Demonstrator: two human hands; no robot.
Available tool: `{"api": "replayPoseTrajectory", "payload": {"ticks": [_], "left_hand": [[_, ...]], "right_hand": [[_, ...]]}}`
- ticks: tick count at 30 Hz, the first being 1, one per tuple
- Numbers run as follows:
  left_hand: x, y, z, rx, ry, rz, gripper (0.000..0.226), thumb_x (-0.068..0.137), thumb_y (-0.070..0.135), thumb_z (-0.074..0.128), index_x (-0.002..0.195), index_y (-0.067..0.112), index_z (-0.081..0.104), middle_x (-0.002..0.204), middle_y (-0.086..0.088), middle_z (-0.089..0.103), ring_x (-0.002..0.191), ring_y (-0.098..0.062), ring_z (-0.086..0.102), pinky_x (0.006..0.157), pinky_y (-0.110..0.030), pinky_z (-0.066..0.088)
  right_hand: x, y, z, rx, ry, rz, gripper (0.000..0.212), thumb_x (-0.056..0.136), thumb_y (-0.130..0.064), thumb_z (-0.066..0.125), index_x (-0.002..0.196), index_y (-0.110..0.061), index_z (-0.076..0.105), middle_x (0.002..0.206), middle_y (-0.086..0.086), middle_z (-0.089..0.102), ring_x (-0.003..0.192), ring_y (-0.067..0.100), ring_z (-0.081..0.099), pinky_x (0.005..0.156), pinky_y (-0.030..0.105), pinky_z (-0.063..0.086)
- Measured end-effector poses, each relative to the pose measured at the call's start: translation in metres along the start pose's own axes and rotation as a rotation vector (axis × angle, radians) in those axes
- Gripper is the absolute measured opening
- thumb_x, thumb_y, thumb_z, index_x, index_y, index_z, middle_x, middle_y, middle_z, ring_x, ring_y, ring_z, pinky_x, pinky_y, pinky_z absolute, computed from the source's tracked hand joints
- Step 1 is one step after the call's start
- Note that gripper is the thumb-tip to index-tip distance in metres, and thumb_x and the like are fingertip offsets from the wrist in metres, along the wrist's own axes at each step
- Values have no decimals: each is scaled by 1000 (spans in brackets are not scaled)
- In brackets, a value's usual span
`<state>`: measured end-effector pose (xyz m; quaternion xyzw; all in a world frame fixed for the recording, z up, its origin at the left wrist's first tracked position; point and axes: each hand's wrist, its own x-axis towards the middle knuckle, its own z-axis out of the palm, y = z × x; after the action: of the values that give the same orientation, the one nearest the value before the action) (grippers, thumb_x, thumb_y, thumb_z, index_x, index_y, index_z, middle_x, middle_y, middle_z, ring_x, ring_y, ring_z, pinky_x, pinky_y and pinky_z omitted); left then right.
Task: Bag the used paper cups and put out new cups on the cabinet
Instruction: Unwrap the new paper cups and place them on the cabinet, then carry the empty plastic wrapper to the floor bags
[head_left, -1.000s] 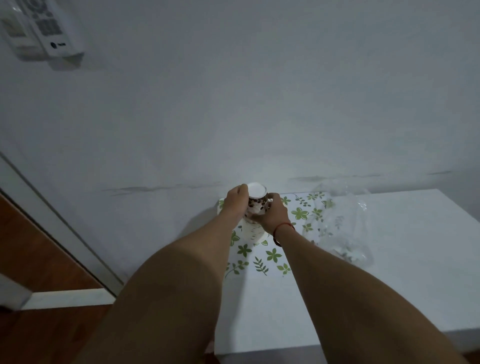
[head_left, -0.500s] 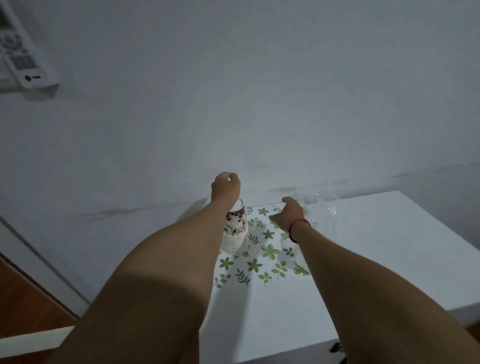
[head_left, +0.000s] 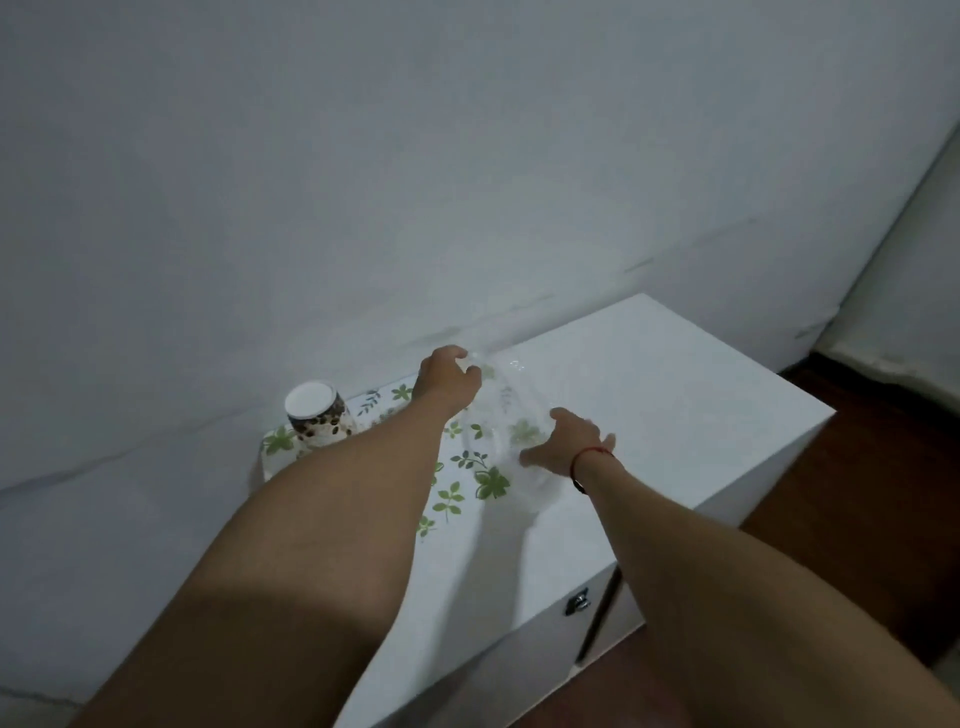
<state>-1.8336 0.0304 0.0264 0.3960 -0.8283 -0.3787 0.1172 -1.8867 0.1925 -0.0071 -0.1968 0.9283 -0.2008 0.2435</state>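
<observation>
**Bag being taken up; cups stacked, not yet bagged**

A white cabinet (head_left: 675, 415) fills the centre and right of the frame, set against a pale wall. A leaf-patterned mat (head_left: 467, 483) is laid on its top, left of centre. A clear plastic bag (head_left: 514, 415) lies across the mat's right part. At the mat's upper-left end a stack of paper cups (head_left: 317, 415) is seen, bottom up, apart from both hands.

The left hand (head_left: 447, 379) is curled at the bag's upper edge; film appears pinched, though this cannot be confirmed. The right hand (head_left: 566, 441) is spread flat on the bag's lower side, nothing enclosed.

Judged progress: early. Cups gathered; bagging and the setting out of new cups remain. No new cups are visible.
</observation>
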Motion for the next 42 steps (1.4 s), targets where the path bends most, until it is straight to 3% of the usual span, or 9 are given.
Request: {"api": "replayPoseTrajectory", "payload": {"ticks": [3,7,12,17,20,24,28,33,42], "left_hand": [[0,-4,29,106,-88,-45,68,93,31,54,153,26,22,163,-9,7,144,-32,30,112,-39,38],[-8,-3,56,215,-162,-211,101,89,41,64,151,37,-16,158,-5,-31,149,-38,0,119,-47,19],[-9,-16,74,239,-329,-335,131,77,37,78,143,31,-35,158,-20,17,138,-37,36,113,-45,35],[-21,-27,80,241,-366,-360,120,75,29,81,153,15,-9,155,-18,30,137,-31,42,107,-40,44],[-26,-28,79,243,-383,-355,86,73,25,82,142,2,35,132,-19,56,85,-24,65,52,-30,54],[-27,-25,75,121,-329,-311,73,74,16,78,138,5,46,129,-15,60,116,-30,62,91,-35,55],[-35,-9,60,0,-223,-296,50,82,2,67,130,5,55,118,-17,64,83,-30,65,63,-31,53],[-39,25,26,-152,1,-164,52,78,13,72,123,9,47,119,-11,51,104,-33,63,84,-43,59],[-61,110,-97,-343,341,48,27,76,14,77,77,21,51,106,-14,65,77,-29,70,75,-41,62]], "right_hand": [[-2,14,-3,-44,-8,-51,68,76,-24,71,138,-33,43,161,4,10,150,26,-4,120,50,-1],[-3,37,-10,33,-3,-82,53,79,0,64,121,-33,60,161,7,-10,149,27,-16,121,48,12],[-4,56,-13,172,130,-32,83,80,6,60,147,-30,26,159,6,-21,148,30,-15,113,35,28],[-7,67,-12,439,75,199,93,81,-24,72,151,-13,12,155,13,22,143,34,26,115,41,31],[-10,67,-13,455,151,220,66,84,-13,65,139,-6,29,137,16,43,122,34,49,99,39,47],[-15,58,-18,560,221,271,50,81,-16,70,120,-1,43,124,16,52,103,31,56,86,34,48],[-21,45,-30,473,152,284,42,80,-20,70,115,-4,52,114,12,57,89,26,52,83,32,48],[-32,15,-71,586,310,154,49,82,-16,70,124,-4,48,130,14,54,116,33,56,92,34,46],[-77,-67,-150,793,420,-314,58,88,-10,56,142,-11,36,140,13,46,121,27,53,97,29,45]]}}
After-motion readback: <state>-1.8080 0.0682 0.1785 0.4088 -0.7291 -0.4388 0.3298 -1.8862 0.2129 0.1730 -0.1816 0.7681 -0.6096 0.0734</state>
